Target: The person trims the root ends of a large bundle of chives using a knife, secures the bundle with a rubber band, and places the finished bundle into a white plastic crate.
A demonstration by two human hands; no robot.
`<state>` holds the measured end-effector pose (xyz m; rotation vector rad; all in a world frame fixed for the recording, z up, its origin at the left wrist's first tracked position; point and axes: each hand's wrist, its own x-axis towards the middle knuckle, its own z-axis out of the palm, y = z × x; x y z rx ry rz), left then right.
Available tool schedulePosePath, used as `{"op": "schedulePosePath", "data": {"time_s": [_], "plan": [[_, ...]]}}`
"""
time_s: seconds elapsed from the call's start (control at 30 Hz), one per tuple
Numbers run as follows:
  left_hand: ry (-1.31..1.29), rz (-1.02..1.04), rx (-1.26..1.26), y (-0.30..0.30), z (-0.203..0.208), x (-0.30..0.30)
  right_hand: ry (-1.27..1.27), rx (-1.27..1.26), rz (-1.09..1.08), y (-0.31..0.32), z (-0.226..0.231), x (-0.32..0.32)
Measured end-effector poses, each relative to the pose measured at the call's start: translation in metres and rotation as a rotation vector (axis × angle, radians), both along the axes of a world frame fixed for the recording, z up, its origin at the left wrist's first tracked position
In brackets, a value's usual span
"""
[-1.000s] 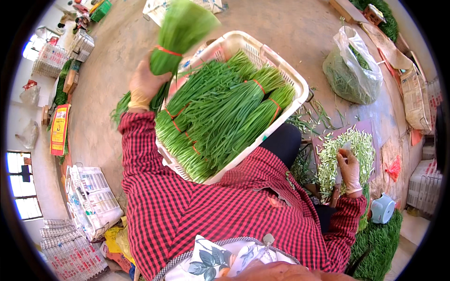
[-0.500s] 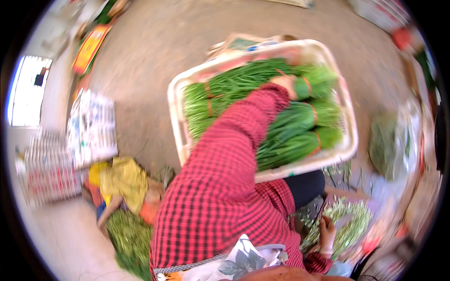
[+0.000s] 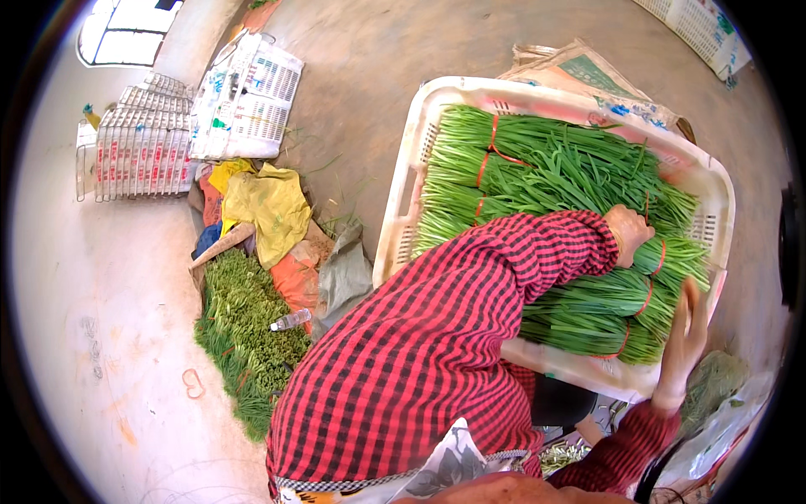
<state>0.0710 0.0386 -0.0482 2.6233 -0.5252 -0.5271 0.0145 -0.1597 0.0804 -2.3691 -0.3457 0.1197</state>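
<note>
A white plastic crate holds several bundles of long green leafy stems like garlic chives, tied with red bands. My left hand reaches across it, fingers closed round the upper part of a bundle on the right side. Pale stem ends of that bundle point to the crate's right wall. My right hand is beside the crate's near right corner, fingers stretched upward, holding nothing. More banded bundles lie nearer to me, and others lie at the far left with stems facing left.
Flattened sacks lie beyond the crate. On the left are a heap of loose green stems, a plastic bottle, yellow cloth and stacked white crates. A clear plastic bag lies at the lower right.
My view has turned, so the crate appears farther right. My right hand has come up from the cut stems at the lower right to the crate's corner. My left hand stays at the bundles.
</note>
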Motion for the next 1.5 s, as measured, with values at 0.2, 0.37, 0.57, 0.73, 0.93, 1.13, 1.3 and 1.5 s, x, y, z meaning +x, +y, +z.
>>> {"op": "schedulePosePath", "data": {"time_s": [0.2, 0.37, 0.57, 0.73, 0.93, 1.13, 1.3, 1.5], "plan": [[-0.146, -0.027, -0.113, -0.009, 0.008, -0.016, -0.107, -0.299, 0.114, 0.058, -0.085, 0.096], [-0.156, 0.007, -0.254, -0.013, 0.007, -0.027, 0.375, -0.735, 0.029, 0.041, -0.119, 0.084], [-0.087, -0.08, -0.109, -0.014, 0.029, -0.025, 0.021, -0.528, -0.12, 0.036, -0.114, 0.067], [-0.202, -0.054, -0.118, 0.054, 0.051, -0.049, 0.091, -0.518, -0.105, 0.033, -0.101, 0.067], [-0.326, 0.15, -0.031, 0.098, 0.011, -0.08, 0.136, -0.61, -0.049, 0.042, -0.124, 0.085], [-0.346, 0.171, -0.103, 0.101, -0.004, -0.076, -0.07, -0.203, -0.13, 0.031, -0.148, 0.078], [-0.423, 0.205, -0.105, 0.107, -0.014, -0.082, -0.053, 0.217, -0.275, 0.019, -0.028, -0.004], [-0.409, 0.19, -0.069, 0.104, -0.015, -0.082, -0.011, 0.388, -0.741, -0.102, -0.001, -0.214]]}}
